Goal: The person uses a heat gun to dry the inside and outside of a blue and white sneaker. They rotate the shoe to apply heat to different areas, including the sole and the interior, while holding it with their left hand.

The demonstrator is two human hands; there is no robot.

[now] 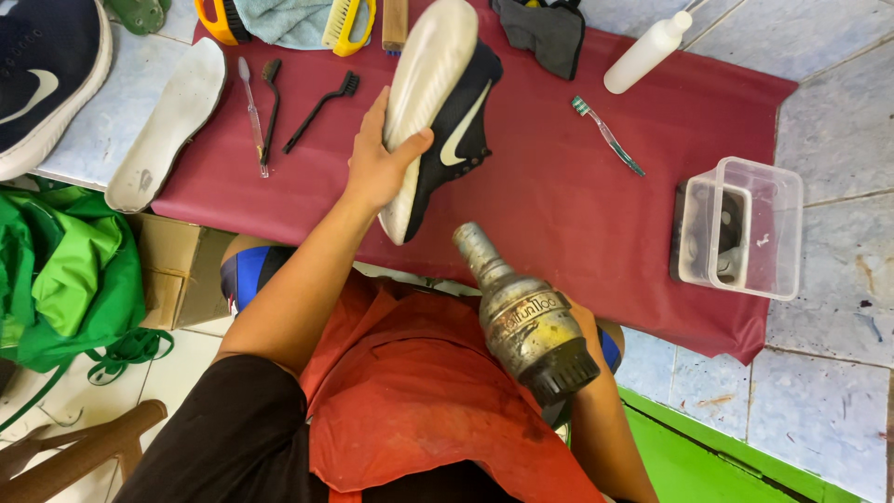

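Observation:
My left hand (377,163) grips a dark sneaker (461,130) with a white sole, turned on its side above the dark red mat (559,196), sole facing left. My right hand (582,326), mostly hidden, holds a grey metal heat blower (526,312) near my lap, its narrow nozzle pointing up toward the heel of the sneaker. The nozzle tip sits a little below and right of the shoe, not touching it.
On the mat lie a white insole (168,121), a toothbrush (251,112), two small black brushes (321,110), a green toothbrush (607,135), a white squeeze bottle (647,54), a dark cloth (545,33) and a clear plastic tub (745,228). Another sneaker (42,79) at far left, green bag (65,279) below.

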